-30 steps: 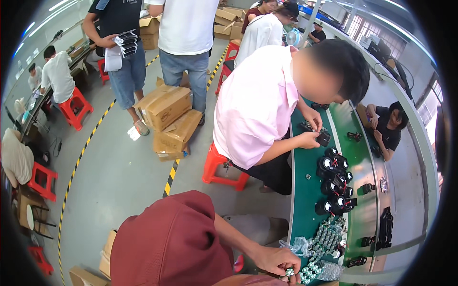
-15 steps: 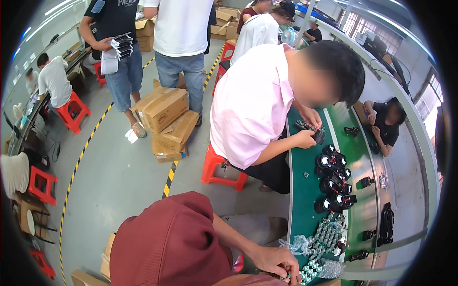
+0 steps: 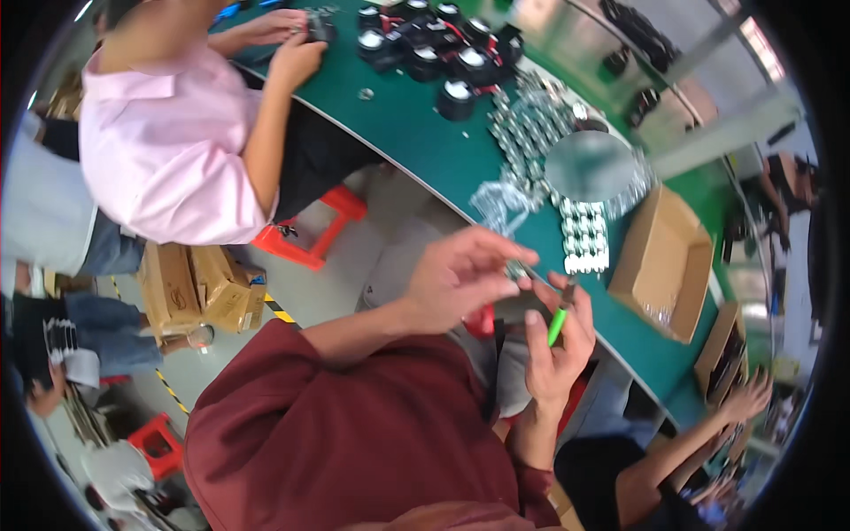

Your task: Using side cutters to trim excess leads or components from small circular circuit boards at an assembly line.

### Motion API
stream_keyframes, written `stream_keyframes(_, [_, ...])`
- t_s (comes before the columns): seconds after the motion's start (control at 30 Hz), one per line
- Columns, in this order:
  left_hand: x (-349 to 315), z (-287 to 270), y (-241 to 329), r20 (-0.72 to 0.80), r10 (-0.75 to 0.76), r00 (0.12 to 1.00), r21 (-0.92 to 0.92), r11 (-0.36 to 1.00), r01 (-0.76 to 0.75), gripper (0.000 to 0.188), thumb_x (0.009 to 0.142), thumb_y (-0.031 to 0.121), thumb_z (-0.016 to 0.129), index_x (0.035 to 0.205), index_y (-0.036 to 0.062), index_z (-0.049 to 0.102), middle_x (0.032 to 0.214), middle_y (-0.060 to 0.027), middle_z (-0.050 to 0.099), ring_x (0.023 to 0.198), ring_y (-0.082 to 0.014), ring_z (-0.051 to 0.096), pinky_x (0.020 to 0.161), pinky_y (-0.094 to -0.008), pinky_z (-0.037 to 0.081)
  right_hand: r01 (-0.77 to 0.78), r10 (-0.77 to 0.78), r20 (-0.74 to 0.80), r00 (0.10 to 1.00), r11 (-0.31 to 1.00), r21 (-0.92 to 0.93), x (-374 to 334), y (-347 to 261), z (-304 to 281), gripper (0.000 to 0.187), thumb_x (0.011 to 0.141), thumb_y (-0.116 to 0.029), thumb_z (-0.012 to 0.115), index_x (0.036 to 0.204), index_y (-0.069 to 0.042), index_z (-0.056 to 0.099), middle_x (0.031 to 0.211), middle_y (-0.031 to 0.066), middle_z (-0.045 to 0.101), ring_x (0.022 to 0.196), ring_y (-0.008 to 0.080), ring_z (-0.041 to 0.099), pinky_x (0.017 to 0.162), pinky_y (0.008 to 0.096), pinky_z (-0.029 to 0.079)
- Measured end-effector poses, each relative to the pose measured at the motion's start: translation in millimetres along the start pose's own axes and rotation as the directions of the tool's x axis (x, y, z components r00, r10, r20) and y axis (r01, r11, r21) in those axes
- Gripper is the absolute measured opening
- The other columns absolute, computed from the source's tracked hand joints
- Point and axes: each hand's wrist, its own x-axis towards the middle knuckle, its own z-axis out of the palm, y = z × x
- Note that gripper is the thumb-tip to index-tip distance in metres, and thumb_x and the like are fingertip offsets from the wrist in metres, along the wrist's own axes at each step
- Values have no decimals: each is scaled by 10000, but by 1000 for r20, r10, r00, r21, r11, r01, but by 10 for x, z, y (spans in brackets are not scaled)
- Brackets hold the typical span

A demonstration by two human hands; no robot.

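Part [image 3: 516, 269], small and silvery, is held up left of the box [image 3: 639, 252], on the person's side of it. Farthest left of the box, a co-worker's hands [image 3: 299, 64] are on a dark unit [image 3: 320, 28]. Next, beyond and left of the box, stand black units [image 3: 425, 66] with red leads; they look largely put together, though blur hides whether they are finished. The left hand [image 3: 453, 281], left of the box, pinches the part between thumb and fingertips. Above it, the heap [image 3: 527, 133] lies loose, left of the box and beyond. The right hand [image 3: 562, 352] grasps a green tool [image 3: 557, 327], its dark end aimed away from the part, whose stage cannot be told. Just left of the box, the block [image 3: 584, 237] holds what look like similar parts in rows; with the heap, it suggests that plenty is left to handle.
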Motion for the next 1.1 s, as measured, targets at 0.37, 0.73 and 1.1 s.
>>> stream_keyframes(0.37, [72,-209,26,142,104,984,35,993,-110,341,908,-133,655,1222,-33,566,1276,-256,640,1085,-266,705,930,-374,608,33,22,191,981,959,-282,-35,-11,-147,202,777,-29,732,966,19,680,1208,196,636,1058,408,629,941,484,485])
stream_keyframes(0.73, [68,-129,52,204,114,972,148,978,-146,307,933,-72,665,1214,-35,546,1270,-291,636,1121,-294,694,919,-401,623,136,-61,187,980,898,-418,7,-36,-160,290,717,-24,743,1001,7,694,1272,177,609,1082,420,616,969,520,446])
stream_keyframes(1.1, [72,-115,68,230,147,962,94,981,-172,346,915,-106,676,1239,-38,573,1277,-241,655,1246,-316,636,1019,-408,566,142,-78,144,987,842,-521,-32,-140,-181,242,730,-30,769,955,10,690,1240,170,646,1061,403,619,937,486,472])
